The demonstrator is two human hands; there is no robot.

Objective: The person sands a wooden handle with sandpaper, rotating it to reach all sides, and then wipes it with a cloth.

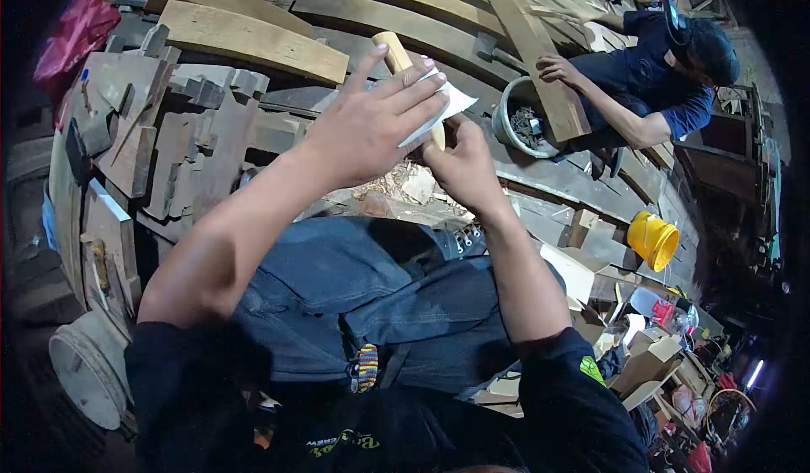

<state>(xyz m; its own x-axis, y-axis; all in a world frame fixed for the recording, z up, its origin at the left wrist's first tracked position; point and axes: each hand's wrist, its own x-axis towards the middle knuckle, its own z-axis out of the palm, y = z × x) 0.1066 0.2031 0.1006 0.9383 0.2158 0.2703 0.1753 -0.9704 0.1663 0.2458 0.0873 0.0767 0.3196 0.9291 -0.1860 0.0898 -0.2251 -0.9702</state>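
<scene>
My left hand [367,123] lies across a folded white sheet [456,100], its fingers curved over it and pressing it against a piece of pale wood. This rounded wooden piece [391,49] looks like a handle; its thick round end sticks out past my left fingers. My right hand [464,161] grips the lower end of the same piece, thumb along it. The middle of the wood is hidden under the sheet and my left hand. Which face of the sheet touches the wood I cannot see.
A co-worker [650,76] sits at the right, holding a plank [540,64] over a grey bucket [504,118]. Long boards [253,41] lie ahead. Wood offcuts [181,152] pile up at left. A yellow bucket [650,238] lies tipped at right, near mixed clutter [650,363].
</scene>
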